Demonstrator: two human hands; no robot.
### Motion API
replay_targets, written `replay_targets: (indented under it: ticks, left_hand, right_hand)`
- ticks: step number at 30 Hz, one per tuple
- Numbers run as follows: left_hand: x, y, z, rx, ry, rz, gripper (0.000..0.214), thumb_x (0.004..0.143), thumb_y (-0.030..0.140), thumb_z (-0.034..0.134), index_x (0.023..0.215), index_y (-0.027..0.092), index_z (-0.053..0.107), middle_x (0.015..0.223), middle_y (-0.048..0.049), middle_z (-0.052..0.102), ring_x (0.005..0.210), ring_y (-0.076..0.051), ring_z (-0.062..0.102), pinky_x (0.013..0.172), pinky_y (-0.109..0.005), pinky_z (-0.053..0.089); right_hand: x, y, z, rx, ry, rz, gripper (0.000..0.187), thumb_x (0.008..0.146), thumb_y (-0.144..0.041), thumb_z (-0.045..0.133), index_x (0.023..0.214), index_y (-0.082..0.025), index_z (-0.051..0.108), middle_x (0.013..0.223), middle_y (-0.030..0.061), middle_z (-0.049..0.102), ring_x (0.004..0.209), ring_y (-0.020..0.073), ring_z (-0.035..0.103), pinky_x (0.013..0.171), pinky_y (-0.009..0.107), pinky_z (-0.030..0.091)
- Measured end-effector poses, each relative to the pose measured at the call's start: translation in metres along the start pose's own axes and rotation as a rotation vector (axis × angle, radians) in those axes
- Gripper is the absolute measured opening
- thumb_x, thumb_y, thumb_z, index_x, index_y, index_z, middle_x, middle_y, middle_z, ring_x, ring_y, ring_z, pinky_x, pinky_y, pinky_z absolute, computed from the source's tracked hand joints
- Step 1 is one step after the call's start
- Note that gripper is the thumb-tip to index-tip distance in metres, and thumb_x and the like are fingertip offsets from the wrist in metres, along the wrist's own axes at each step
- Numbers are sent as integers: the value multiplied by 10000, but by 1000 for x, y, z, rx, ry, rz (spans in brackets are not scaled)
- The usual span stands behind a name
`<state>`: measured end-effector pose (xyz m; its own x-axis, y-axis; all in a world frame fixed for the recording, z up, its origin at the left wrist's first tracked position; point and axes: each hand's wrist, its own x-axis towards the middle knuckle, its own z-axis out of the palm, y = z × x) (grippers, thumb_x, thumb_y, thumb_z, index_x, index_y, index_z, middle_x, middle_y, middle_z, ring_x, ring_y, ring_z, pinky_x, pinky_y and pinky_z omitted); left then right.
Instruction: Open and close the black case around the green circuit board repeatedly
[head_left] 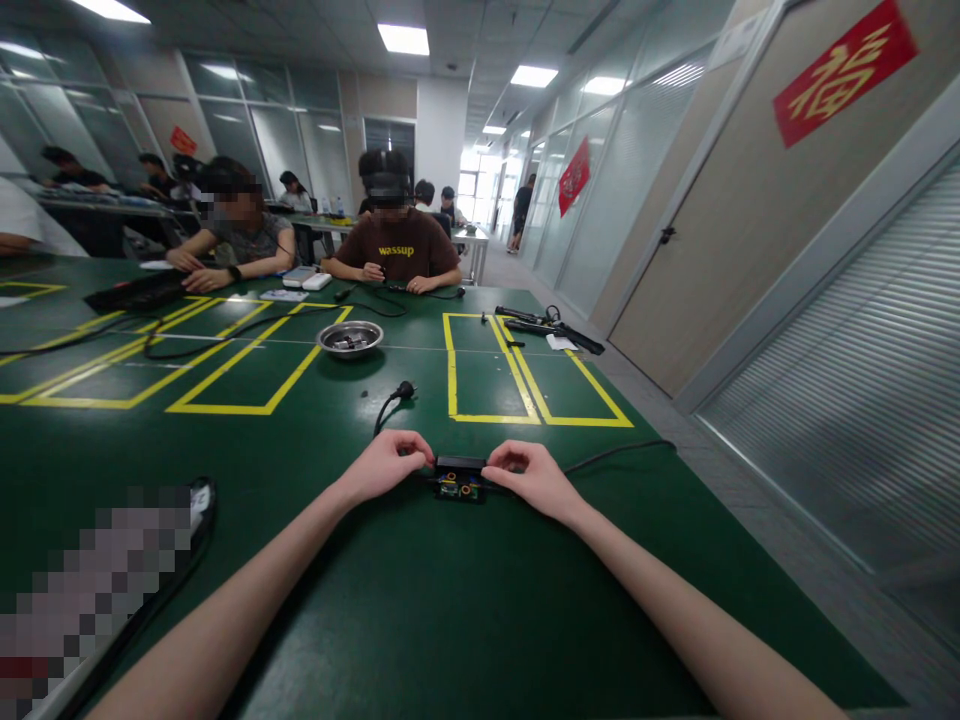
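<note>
A small black box (459,478) with an open side showing a circuit board and orange parts lies on the green table (420,600) in front of me. My left hand (390,462) grips its left end with curled fingers. My right hand (529,475) pinches its right end. A black cable (619,451) runs from the box to the right. Another black cable with a plug (403,390) leads away just beyond my left hand.
A metal bowl (349,338) with small parts sits further back among yellow tape rectangles (517,385). Black tools (547,325) lie at the far right. Two people sit across the table with their hands on devices. The table's right edge drops to the aisle floor.
</note>
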<state>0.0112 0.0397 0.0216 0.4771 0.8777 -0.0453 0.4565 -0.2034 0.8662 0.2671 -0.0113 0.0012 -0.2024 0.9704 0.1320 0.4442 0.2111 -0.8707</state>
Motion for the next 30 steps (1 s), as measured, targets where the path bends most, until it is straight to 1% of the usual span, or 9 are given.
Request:
replay_targets:
  ticks: [5,10,14,17,20,23,25,28,30]
  left_hand:
    - [-2,0,2,-12,-53,14,223,739,377,611,751,169,690,756,-14,696,748,-190,627,730,-290,478]
    - [-3,0,9,-35,-91,38,296,744,410,689,886,150,691,704,10,648,667,-152,577,674,-269,448]
    - [-2,-2,12,19,-118,91,305,778,414,678,914,142,710,717,4,633,675,-151,565,654,-264,439]
    - [-3,-4,13,113,-102,176,290,817,411,656,934,155,727,793,-16,639,718,-161,576,660,-265,450]
    - [-6,-3,18,296,-66,285,249,873,386,624,941,176,738,889,-40,652,800,-179,600,701,-276,463]
    - [-11,5,30,506,-2,364,263,963,367,546,950,176,726,956,-65,670,900,-201,618,790,-299,472]
    - [-13,12,40,645,40,368,317,1011,384,480,939,181,713,932,-69,682,893,-209,626,790,-307,469]
    - [-13,19,51,728,38,262,444,1060,420,373,873,182,698,861,-60,704,813,-205,651,718,-293,460]
    - [-12,22,56,753,29,203,515,1077,422,316,843,185,708,819,-57,716,778,-205,667,689,-287,452]
  right_hand:
    - [-3,-2,-7,-58,-107,-97,200,771,-337,787,835,-176,687,845,28,700,796,185,635,770,336,516]
    - [-4,2,-10,-153,-188,-225,211,766,-312,804,799,-189,635,872,28,663,814,188,614,749,318,489]
    - [-4,1,-6,-231,-136,-233,187,866,-346,718,863,-192,612,890,34,644,812,184,597,750,317,486]
    - [-4,0,2,-358,-102,-242,186,930,-363,652,998,-191,625,1018,71,653,950,220,597,856,369,488]
    - [-5,-2,9,-393,-138,-278,150,959,-335,622,1000,-192,642,1097,89,649,1051,236,583,947,405,470]
    - [-7,-5,12,-380,-152,-256,147,943,-339,649,968,-196,627,1005,67,652,955,219,595,858,368,496]
    - [-9,-8,14,-402,-145,-248,172,921,-346,677,975,-196,612,953,55,647,886,211,594,787,347,493]
    - [-12,-14,18,-421,-143,-278,200,885,-341,715,953,-200,591,925,44,640,818,194,582,716,314,468]
    - [-14,-19,21,-420,-144,-253,259,845,-364,757,943,-202,581,885,26,634,758,178,566,653,287,437]
